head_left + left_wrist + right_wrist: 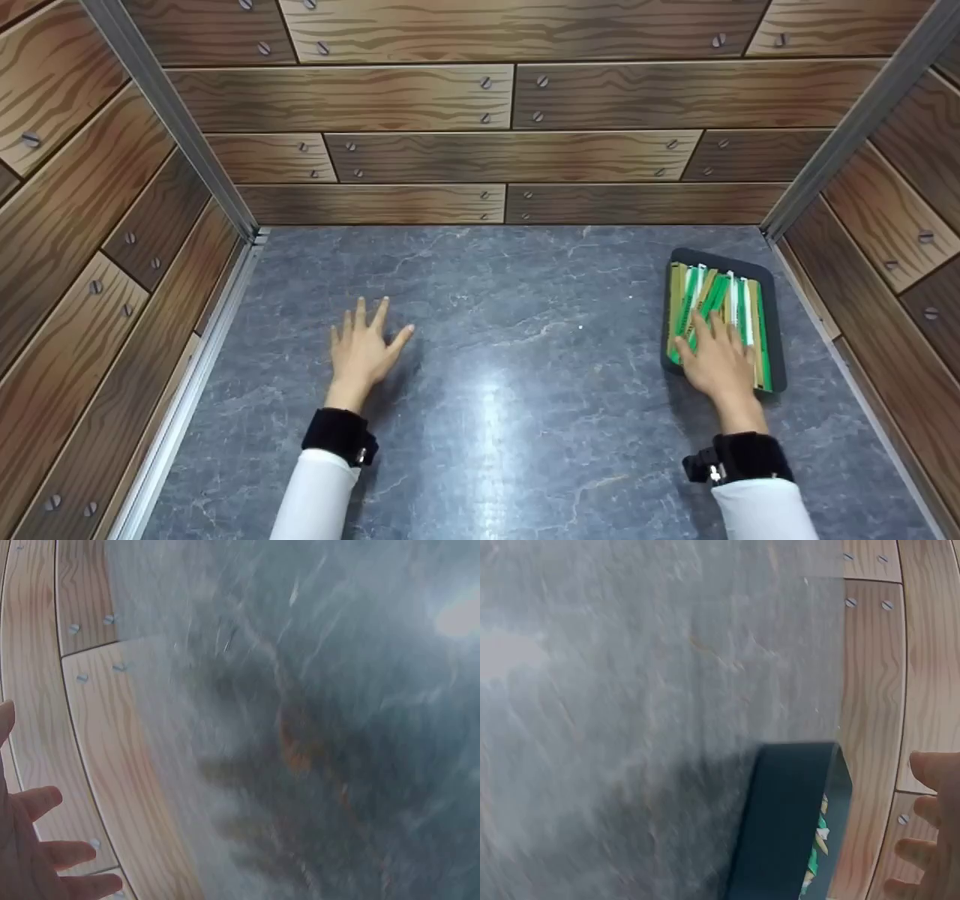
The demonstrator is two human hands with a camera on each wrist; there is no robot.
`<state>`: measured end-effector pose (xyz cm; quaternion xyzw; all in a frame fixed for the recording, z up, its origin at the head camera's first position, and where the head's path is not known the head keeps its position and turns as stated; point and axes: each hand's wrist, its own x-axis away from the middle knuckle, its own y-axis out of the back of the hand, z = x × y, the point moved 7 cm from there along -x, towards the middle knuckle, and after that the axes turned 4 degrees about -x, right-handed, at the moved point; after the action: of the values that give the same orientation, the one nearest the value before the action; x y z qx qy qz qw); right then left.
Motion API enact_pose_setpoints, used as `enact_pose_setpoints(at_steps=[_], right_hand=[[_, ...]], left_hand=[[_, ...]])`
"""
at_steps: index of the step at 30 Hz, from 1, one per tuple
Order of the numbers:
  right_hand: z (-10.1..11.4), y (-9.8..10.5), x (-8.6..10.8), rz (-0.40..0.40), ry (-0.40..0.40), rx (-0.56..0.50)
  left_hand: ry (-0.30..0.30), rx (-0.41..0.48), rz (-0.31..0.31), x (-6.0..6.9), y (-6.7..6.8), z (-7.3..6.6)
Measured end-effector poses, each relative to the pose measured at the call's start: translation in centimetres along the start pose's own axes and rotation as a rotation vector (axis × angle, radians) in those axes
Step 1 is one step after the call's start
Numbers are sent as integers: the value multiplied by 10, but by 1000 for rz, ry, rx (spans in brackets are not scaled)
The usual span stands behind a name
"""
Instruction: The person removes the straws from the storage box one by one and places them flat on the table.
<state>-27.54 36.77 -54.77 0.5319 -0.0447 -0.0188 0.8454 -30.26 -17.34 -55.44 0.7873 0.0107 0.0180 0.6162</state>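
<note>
Black wrist straps (341, 435) on both arms are closest, nearer than the dark tray. Left hand (366, 354) is well left of the tray, over the bench (510, 300), fingers spread wide, nothing in it. Right hand (718, 365) hangs above the tray's near end, fingers loosely spread, also not holding anything. Tray (780, 821) itself is full of green, white and tan strips (712, 289), roughly lengthwise. Wood-print wall (450, 157) is way behind the tray.

White sleeves (315, 496), black wristbands (335, 434)
</note>
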Motion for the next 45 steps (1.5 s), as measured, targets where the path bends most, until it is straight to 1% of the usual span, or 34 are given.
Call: enact_pose_setpoints(at_steps=[6,10,13,16,20,25,28,31,35,38,42,45], right_hand=[[8,-18,-2,31,10,-5],[13,-32,-5,67,-3,-65],[14,-39,-7,73,-31,-100],[15,-42,-8,22,-43,-98],[19,-44,-8,-32,-35,-116],[30,-52,-9,-50,4,-148],[43,-59,-7,-61,40,-154],[59,-69,-4,-40,72,-171],[85,-84,3,-16,119,-200],[108,-95,9,-17,165,-222],[136,-109,19,-10,224,-226],[155,-120,26,23,241,-229]], left_hand=[[-11,10,-2,5,-14,-12],[-27,16,6,10,-25,-20],[-40,23,15,14,-33,-27],[-48,36,21,19,-37,-32],[-62,44,33,22,-41,-37],[-75,29,36,26,-43,-45],[-93,15,36,29,-45,-53],[-125,8,37,32,-47,-63],[-163,-2,46,37,-50,-77],[-191,-18,51,39,-52,-88],[-233,-22,50,39,-53,-102],[-258,-15,38,38,-53,-113]])
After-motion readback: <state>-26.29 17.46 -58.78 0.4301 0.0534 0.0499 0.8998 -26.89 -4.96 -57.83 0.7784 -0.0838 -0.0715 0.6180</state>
